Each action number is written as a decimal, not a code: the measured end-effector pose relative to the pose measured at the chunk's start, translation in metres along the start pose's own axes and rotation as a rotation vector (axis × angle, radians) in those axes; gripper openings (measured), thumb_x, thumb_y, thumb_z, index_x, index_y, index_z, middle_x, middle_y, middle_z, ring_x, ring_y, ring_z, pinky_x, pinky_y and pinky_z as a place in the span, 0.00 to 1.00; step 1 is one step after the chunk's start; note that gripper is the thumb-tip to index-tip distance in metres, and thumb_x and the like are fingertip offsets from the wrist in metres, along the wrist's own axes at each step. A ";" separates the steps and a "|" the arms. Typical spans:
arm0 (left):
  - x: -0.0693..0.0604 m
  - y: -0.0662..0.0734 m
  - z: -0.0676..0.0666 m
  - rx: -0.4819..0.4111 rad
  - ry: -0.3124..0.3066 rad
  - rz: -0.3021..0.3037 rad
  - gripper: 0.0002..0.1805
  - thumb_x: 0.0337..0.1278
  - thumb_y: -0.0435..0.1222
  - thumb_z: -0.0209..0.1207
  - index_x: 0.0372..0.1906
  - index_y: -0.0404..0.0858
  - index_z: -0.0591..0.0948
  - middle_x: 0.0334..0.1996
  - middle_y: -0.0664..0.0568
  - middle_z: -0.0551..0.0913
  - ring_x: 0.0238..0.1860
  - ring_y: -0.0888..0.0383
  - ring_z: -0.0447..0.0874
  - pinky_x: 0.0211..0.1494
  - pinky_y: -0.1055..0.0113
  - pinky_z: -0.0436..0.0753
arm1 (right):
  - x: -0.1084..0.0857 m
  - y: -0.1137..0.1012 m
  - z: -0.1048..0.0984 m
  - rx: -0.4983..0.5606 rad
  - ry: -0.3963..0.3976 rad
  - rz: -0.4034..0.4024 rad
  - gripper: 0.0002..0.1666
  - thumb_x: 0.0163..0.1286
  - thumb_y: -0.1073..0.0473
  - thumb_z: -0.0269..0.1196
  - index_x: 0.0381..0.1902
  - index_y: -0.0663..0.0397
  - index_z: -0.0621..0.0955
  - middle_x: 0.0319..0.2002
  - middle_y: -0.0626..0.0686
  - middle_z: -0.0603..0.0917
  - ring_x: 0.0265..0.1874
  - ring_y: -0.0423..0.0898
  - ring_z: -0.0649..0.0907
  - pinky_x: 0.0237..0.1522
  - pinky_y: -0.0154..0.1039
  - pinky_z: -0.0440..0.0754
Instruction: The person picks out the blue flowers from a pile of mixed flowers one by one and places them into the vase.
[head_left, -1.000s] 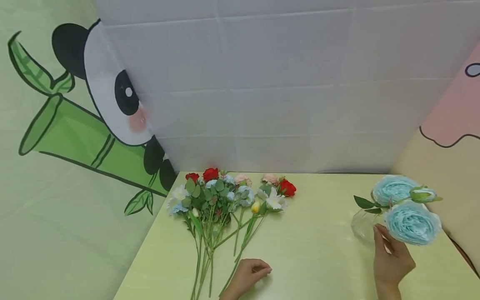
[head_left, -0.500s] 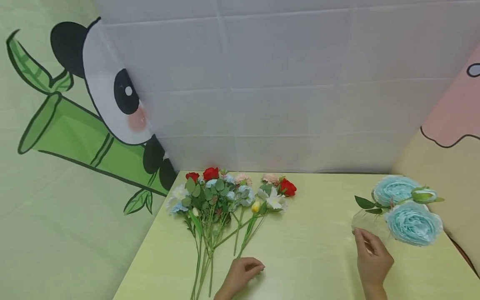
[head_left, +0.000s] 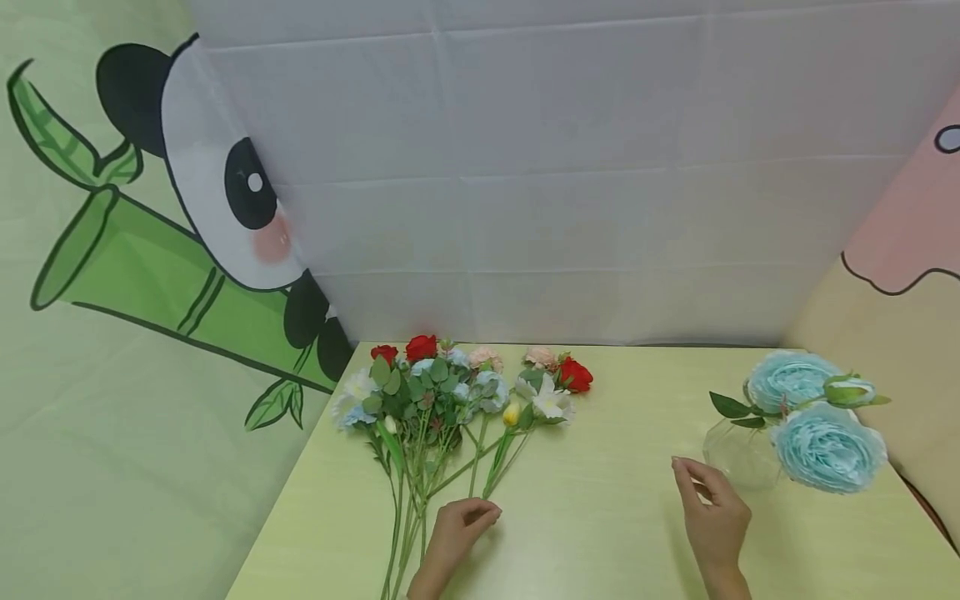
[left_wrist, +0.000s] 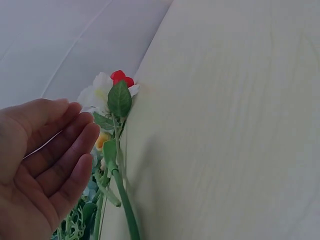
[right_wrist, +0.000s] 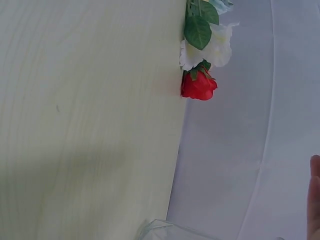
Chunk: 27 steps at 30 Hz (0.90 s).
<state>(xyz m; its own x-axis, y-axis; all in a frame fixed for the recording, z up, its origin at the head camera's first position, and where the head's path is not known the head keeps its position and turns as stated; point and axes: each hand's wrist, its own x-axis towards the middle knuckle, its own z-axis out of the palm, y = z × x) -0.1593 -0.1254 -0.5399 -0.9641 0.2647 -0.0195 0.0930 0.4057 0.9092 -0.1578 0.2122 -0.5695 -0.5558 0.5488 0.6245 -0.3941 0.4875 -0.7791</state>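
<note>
My right hand hovers left of the clear glass vase, its fingers loosely bent and holding nothing. Two big light-blue flowers and a bud on one stem, the blue peony-like flower, stand in the vase and lean right. Over the lower stems of the flower pile is my left hand, relaxed, with nothing in it. Closest to it lies the yellow tulip, beside a white lily. In the left wrist view my left hand shows slightly bent fingers near the green stems.
Several artificial flowers lie on the left of the pale wooden table, among them a red rose, pink blooms and green leaves. A white cloth backdrop rises behind the table's far edge.
My right hand has let go and moved left, away from the blue flower and the vase. My left hand has shifted left and slightly up toward the flower stems. The blue flower stays in the vase.
</note>
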 end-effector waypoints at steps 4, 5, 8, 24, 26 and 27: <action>0.008 -0.023 -0.007 -0.008 0.063 -0.028 0.14 0.55 0.42 0.60 0.36 0.34 0.84 0.32 0.43 0.86 0.32 0.56 0.84 0.35 0.76 0.79 | -0.007 0.017 0.005 -0.042 -0.031 0.031 0.07 0.52 0.69 0.68 0.31 0.56 0.86 0.31 0.40 0.86 0.31 0.25 0.80 0.31 0.14 0.74; 0.009 -0.029 -0.009 -0.009 0.081 -0.030 0.15 0.55 0.43 0.60 0.37 0.34 0.84 0.32 0.44 0.86 0.32 0.56 0.84 0.34 0.76 0.79 | -0.009 0.019 0.006 -0.049 -0.038 0.041 0.07 0.52 0.67 0.68 0.31 0.54 0.86 0.30 0.41 0.86 0.31 0.25 0.81 0.31 0.15 0.74; 0.010 -0.028 -0.019 0.004 0.153 -0.062 0.13 0.55 0.41 0.60 0.36 0.34 0.84 0.31 0.44 0.86 0.32 0.58 0.84 0.35 0.75 0.79 | -0.004 -0.018 0.009 -0.056 -0.091 0.023 0.06 0.52 0.69 0.68 0.30 0.57 0.86 0.30 0.39 0.85 0.32 0.21 0.79 0.31 0.15 0.74; 0.008 -0.024 -0.068 0.217 0.456 -0.208 0.10 0.54 0.35 0.61 0.38 0.34 0.84 0.33 0.43 0.86 0.31 0.53 0.83 0.29 0.67 0.79 | -0.002 -0.066 0.026 -0.164 -0.294 0.005 0.08 0.50 0.68 0.70 0.28 0.51 0.85 0.29 0.48 0.86 0.35 0.16 0.74 0.32 0.18 0.76; 0.009 -0.027 -0.076 0.255 0.458 -0.223 0.10 0.55 0.35 0.61 0.39 0.33 0.84 0.33 0.42 0.85 0.33 0.51 0.83 0.31 0.64 0.80 | -0.003 -0.065 0.026 -0.177 -0.304 0.014 0.08 0.49 0.68 0.70 0.28 0.51 0.85 0.29 0.48 0.86 0.34 0.15 0.73 0.32 0.17 0.76; 0.009 -0.029 -0.080 0.275 0.449 -0.227 0.10 0.55 0.34 0.60 0.39 0.32 0.84 0.34 0.41 0.85 0.33 0.49 0.83 0.32 0.61 0.80 | -0.003 -0.064 0.025 -0.180 -0.310 0.016 0.08 0.49 0.68 0.70 0.28 0.51 0.85 0.29 0.48 0.86 0.34 0.15 0.73 0.32 0.17 0.75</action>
<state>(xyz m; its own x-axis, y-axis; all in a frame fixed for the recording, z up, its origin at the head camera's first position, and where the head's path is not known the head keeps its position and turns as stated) -0.1910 -0.2051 -0.5330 -0.9731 -0.2284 0.0316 -0.1250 0.6376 0.7601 -0.1492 0.1619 -0.5232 -0.7671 0.3388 0.5448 -0.2639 0.6074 -0.7493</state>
